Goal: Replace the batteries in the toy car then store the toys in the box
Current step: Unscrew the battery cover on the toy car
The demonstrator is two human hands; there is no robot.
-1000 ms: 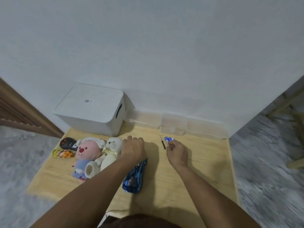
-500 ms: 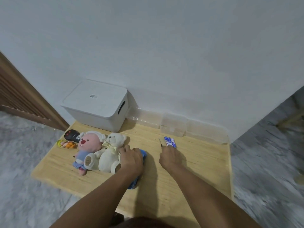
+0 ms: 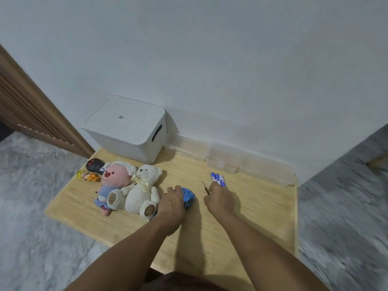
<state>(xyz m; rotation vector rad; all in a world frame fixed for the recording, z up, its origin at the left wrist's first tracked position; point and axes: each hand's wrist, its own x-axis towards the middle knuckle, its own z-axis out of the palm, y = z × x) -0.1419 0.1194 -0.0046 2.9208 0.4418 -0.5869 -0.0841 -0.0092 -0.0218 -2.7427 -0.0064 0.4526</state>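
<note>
The shiny blue toy car (image 3: 189, 198) lies on the wooden table (image 3: 258, 217), mostly covered by my left hand (image 3: 171, 204), which grips it from above. Only its far end and a sliver near the teddy show. My right hand (image 3: 220, 199) rests just right of the car with its fingers curled. A thin dark screwdriver (image 3: 205, 187) sticks out from between its thumb and forefinger. Three blue batteries (image 3: 218, 179) lie side by side at its fingertips. The white storage box (image 3: 126, 127) stands at the back left with its lid on.
A white teddy bear (image 3: 142, 189) and a pink plush (image 3: 115, 181) lie left of the car. Beyond them are a black remote (image 3: 95, 164) and a small yellow-orange figure (image 3: 88, 176). Clear plastic containers (image 3: 222, 159) line the wall. A wooden door frame (image 3: 42, 122) stands at left.
My left hand has slid back over the car and now covers most of it. My right hand has pulled back from the batteries and closed on the screwdriver's end.
</note>
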